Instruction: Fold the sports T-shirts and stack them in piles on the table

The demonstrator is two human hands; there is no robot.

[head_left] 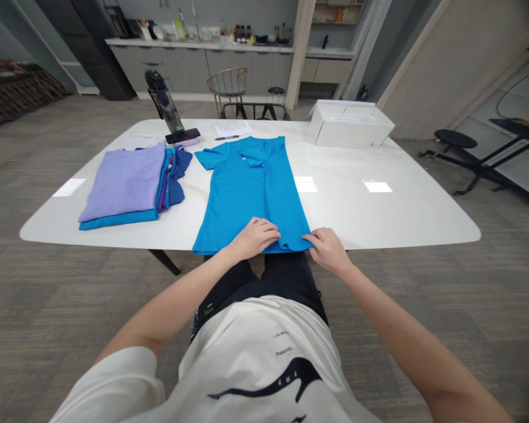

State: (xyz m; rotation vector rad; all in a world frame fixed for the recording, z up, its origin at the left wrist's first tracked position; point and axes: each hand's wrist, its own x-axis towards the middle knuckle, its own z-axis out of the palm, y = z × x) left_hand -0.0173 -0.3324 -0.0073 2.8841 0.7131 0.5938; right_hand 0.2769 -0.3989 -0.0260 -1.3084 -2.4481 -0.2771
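Note:
A blue T-shirt (240, 191) lies on the white table (352, 211) with its hem toward me at the front edge. Its right side is folded inward in a long strip, and that sleeve lies across the upper part of the shirt. The left sleeve sticks out flat. My left hand (258, 236) rests on the hem near the middle, fingers curled at the folded layer's inner edge. At the folded right corner of the hem, my right hand (327, 249) pinches the cloth between thumb and fingers.
To the left lies a stack of clothes with a lavender garment (126, 176) on top. Behind it stands a dark upright device (167, 108). A pen (227, 137) and a paper sheet (233, 127) lie past the shirt. A white box (350, 123) sits at the back right.

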